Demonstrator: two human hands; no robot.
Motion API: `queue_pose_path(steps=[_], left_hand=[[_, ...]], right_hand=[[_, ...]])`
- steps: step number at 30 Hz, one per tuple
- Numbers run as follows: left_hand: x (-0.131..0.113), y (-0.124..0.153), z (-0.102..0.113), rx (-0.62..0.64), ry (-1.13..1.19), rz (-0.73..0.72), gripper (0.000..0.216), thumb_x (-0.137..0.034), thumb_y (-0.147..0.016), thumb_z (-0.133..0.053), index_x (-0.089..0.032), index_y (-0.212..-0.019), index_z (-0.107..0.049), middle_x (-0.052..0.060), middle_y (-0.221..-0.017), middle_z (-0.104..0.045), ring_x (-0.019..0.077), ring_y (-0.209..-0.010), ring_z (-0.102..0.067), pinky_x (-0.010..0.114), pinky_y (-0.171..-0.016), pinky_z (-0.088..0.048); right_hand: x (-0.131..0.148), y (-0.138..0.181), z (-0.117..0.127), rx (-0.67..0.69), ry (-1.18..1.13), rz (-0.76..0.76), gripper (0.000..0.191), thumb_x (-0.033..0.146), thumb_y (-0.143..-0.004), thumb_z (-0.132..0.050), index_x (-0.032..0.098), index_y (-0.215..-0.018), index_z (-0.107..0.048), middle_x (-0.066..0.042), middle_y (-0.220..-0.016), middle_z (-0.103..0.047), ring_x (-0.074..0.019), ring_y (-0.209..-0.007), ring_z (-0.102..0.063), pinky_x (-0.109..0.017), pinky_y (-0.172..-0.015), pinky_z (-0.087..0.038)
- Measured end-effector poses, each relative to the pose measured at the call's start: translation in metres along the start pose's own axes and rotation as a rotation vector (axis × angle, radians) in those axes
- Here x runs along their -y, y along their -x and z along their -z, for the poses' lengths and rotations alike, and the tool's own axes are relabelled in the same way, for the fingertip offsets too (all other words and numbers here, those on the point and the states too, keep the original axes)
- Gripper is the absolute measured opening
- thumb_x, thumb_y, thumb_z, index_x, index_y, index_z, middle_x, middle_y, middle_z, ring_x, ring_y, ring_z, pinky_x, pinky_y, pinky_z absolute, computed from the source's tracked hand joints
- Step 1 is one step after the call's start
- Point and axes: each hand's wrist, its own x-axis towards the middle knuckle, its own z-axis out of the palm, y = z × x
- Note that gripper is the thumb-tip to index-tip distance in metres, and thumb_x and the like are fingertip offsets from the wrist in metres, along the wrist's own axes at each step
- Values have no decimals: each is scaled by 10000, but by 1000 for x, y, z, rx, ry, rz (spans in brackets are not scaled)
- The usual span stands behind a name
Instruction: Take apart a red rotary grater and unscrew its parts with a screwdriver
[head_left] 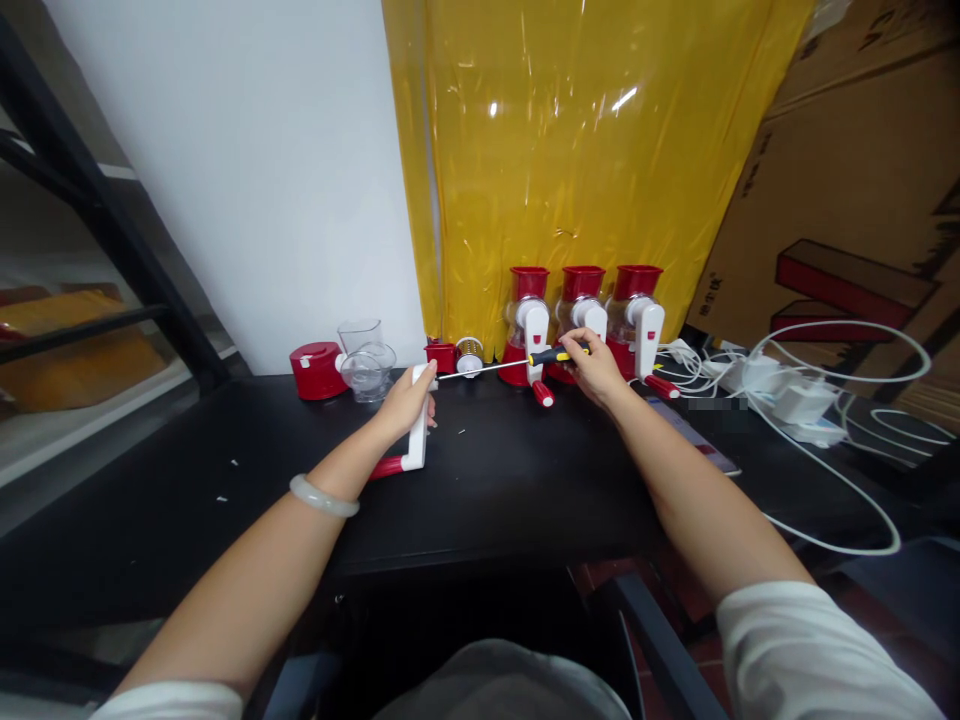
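My left hand (409, 402) is closed around a white crank handle (417, 440) whose red grip points left, just over the black table. Between the fingers of my right hand (594, 368) is a black-and-yellow screwdriver (550, 356). Its long shaft reaches left, and the tip meets the upper part of the crank handle. Left of my left hand stand a red base (318, 371) and a clear plastic housing (367, 362). A red part (441, 356) and a grater drum (470, 355) lie behind the shaft.
Three red-and-white rotary graters (530, 315) stand along the back. White cables and chargers (802, 402) spread over the right side, near a flat phone-like device (694, 437). A cardboard box (832, 220) rises at right. The black table (480, 500) has small white scraps on it.
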Motion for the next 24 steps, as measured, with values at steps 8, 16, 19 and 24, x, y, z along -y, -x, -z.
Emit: queue_pose_path(steps=[8,16,19,24], left_hand=[[-4,0,0,4,19,27,406,-629,-937,-470,-224,-968,-470,-69,-431,-509,151,-337,-522,244,-374,-487],[-3,0,1,18,44,42,430,-643,-931,-464,-217,-985,-474,-72,-434,-509,151,-333,-521,247,-382,-486],[-3,0,1,-6,5,11,425,-647,-931,-455,-223,-966,-466,-70,-439,-509,157,-345,-527,259,-396,-493],[0,0,7,-79,-180,-124,444,-678,-918,-455,-234,-925,-464,-61,-479,-531,174,-383,-569,272,-427,-483]], right_hand=[[10,5,-6,47,-170,-59,407,521,-642,-813,249,-830,-575,38,-771,-567,-112,-673,-549,-226,-560,-468],[11,5,-9,64,-244,-123,419,498,-632,-825,244,-832,-558,51,-748,-581,-104,-629,-566,-260,-605,-529],[7,3,-7,60,-147,-138,438,592,-685,-766,233,-802,-545,47,-672,-599,-100,-520,-533,-251,-518,-481],[4,3,-3,83,102,-134,564,778,-856,-447,229,-787,-556,34,-453,-504,-134,-398,-480,-272,-434,-396]])
